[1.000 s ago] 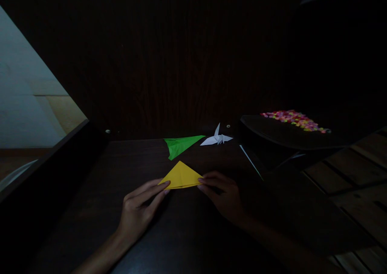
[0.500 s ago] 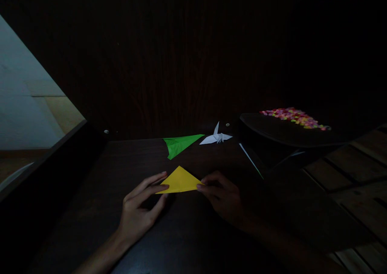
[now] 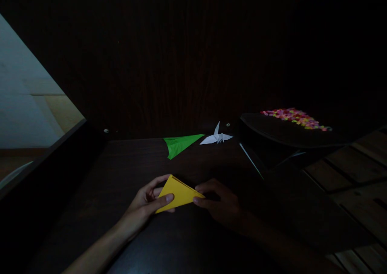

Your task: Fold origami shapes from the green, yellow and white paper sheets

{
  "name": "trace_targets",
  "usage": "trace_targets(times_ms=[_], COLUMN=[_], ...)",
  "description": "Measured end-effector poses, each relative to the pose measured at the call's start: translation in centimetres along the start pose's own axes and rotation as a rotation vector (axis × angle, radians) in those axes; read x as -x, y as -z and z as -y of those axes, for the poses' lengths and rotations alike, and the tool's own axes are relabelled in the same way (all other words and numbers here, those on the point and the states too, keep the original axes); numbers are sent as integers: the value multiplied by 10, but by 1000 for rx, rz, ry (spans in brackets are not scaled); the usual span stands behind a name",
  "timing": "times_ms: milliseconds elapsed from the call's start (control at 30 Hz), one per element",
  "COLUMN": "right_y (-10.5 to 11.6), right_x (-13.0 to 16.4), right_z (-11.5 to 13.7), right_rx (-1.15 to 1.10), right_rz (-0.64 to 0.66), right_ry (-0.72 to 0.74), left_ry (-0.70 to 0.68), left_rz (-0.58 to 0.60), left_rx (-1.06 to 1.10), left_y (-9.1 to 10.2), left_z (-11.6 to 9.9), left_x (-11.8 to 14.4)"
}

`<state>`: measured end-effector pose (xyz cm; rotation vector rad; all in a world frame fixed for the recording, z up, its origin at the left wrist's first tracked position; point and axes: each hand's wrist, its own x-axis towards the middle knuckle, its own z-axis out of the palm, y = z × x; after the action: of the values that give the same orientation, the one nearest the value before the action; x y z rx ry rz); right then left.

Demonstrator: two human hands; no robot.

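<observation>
A yellow folded paper [image 3: 181, 192] is held between 2 hands, over the near middle of a dark tabletop [image 3: 130, 161]. It is a flat triangle with crisp edges and a smooth matte face; its upper right edge shows stacked layers, and it tilts, the left corner lower than the right tip. The left hand [image 3: 148, 201] has its thumb pressed on the front face and its fingers spread behind, the paper clamped between; those fingers are partly hidden by the sheet. The right hand [image 3: 220, 201] pinches the right tip, thumb and forefinger nearly closed on it, the other fingers curled in shadow.

Just beyond lies a green paper [image 3: 182, 145], a creased, pointed wedge with a ragged left end. Next to its tip, a white paper bird [image 3: 216, 138] stands folded into sharp, thin points. These 2 pieces occupy the back edge, against an upright wood-grained panel [image 3: 169, 64] with 2 small pale fasteners [image 3: 228, 125] near its foot. Right of the bird, a thin pale strip [image 3: 250, 159] lies slantwise. Farther right, a dark shelf [image 3: 269, 133] with a rounded edge bears a heap of small pink, red and yellow pieces [image 3: 298, 118], too small to identify. Beyond it is slatted brown wood [image 3: 347, 177].
</observation>
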<state>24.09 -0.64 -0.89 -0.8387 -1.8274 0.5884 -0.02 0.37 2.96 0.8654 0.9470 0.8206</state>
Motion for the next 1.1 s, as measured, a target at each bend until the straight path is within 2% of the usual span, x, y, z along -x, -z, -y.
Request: trace_targets(times_ms=[67,200,267,667,867,1100], right_y=[-2,0,2,-4,-6,-10], right_x=[0,-7,-11,-16,-13,-13], right_z=[0,6,10,6,6,7], right_rx=[-14,37,27,-239,-321,-384], right_rz=[15,74,62,26,30,12], right_ry=[-6,150,145,-283,-335,-396], left_ry=[-1,-9,-17,-67,-55,-89], left_rz=[29,28,8,-8,51,62], left_rx=[-42,-130,-142,-196,-191,-303], left_y=[-2,-1,0,-3,-4,-8], left_z=[0,0,0,-5,0,1], left_x=[2,1,1,4,4,5])
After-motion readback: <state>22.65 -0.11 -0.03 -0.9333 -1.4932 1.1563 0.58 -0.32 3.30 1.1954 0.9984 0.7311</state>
